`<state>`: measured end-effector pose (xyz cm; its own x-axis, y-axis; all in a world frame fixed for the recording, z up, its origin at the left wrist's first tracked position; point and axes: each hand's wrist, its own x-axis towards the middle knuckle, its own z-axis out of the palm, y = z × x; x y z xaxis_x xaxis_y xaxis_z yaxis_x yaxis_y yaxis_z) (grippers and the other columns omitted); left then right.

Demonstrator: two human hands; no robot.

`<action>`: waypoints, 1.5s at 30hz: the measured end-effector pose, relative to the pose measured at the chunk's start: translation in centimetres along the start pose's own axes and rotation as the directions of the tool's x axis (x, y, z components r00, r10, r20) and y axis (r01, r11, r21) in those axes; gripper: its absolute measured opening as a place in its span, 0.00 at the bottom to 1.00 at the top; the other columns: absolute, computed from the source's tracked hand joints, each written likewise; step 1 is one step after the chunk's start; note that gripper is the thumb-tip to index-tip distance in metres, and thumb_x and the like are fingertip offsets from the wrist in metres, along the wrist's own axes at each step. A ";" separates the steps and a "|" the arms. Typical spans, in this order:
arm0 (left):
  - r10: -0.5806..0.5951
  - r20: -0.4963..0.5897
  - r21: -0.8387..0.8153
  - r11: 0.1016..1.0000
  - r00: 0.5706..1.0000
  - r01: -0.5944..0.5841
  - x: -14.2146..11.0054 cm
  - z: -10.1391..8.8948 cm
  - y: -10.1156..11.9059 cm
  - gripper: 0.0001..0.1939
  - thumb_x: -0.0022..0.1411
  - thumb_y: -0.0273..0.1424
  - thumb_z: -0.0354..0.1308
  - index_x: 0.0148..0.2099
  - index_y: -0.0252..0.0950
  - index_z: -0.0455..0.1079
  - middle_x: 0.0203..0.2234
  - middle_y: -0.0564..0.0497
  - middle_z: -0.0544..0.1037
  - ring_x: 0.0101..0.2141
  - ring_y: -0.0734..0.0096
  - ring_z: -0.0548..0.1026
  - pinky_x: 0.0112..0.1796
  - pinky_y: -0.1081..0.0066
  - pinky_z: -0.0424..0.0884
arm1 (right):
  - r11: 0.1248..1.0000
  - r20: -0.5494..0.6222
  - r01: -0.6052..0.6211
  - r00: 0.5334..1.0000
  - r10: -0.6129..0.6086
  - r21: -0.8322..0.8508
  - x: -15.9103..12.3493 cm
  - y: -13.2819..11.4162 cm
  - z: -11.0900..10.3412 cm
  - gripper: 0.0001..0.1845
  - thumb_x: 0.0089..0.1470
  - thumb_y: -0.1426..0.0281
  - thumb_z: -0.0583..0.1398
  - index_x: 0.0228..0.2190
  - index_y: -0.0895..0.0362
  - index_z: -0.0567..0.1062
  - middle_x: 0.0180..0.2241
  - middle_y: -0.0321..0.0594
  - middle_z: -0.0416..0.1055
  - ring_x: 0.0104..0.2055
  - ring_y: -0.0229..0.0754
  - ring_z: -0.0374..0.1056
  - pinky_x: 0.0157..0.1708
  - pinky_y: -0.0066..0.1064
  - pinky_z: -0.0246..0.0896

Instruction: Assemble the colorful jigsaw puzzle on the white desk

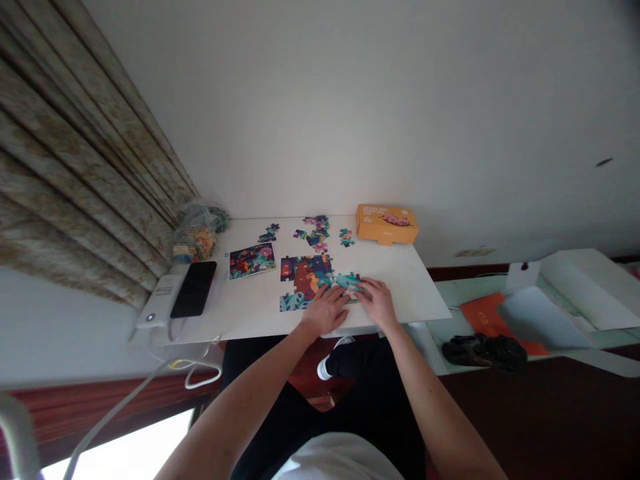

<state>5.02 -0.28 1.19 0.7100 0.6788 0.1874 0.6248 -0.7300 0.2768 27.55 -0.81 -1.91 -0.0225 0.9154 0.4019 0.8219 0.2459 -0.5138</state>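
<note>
A partly joined jigsaw puzzle point(303, 275) with a brown bear-like figure lies near the front of the white table. My left hand point(325, 311) rests on its lower right part, fingers stretched out over the pieces. At the puzzle's right end, my right hand point(379, 301) has its thumb and fingers closed around the edge of a teal and white puzzle piece point(354, 291), partly hidden by the fingers. A printed reference picture point(251, 261) lies left of the puzzle. Loose puzzle pieces point(317, 237) are scattered behind it, with a small group point(346, 237) to the right.
An orange puzzle box point(387, 225) stands at the back right of the white table point(400, 287). On the left are a black phone point(194, 289), a white box point(159, 301) and a plastic bag point(196, 230). An open white box point(545, 313) and a dark object point(483, 351) lie lower right.
</note>
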 end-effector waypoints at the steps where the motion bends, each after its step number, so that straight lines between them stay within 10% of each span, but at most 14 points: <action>1: 0.001 -0.001 -0.003 1.000 1.000 -0.001 0.0 0.0 0.0 0.22 0.72 0.38 0.54 0.65 0.40 0.69 0.63 0.44 0.72 0.65 0.56 0.66 0.68 0.49 0.55 | 1.000 -0.001 0.000 1.000 0.000 -0.014 0.0 0.0 0.0 0.16 0.65 0.55 0.60 0.45 0.49 0.83 0.51 0.45 0.78 0.52 0.54 0.72 0.54 0.48 0.67; 45: 0.074 -0.028 0.063 0.995 0.997 -0.072 -0.2 0.3 0.2 0.23 0.76 0.36 0.47 0.69 0.43 0.65 0.66 0.47 0.69 0.67 0.59 0.65 0.68 0.47 0.54 | 0.998 0.062 -0.045 0.997 0.048 -0.042 -0.1 -1.2 -0.6 0.17 0.63 0.64 0.59 0.50 0.47 0.80 0.56 0.43 0.76 0.56 0.55 0.68 0.55 0.51 0.65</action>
<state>5.07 -0.62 0.90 0.7450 0.6247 0.2340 0.5911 -0.7808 0.2026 26.88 -1.40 -0.92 -0.0182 0.9440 0.3294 0.8451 0.1906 -0.4994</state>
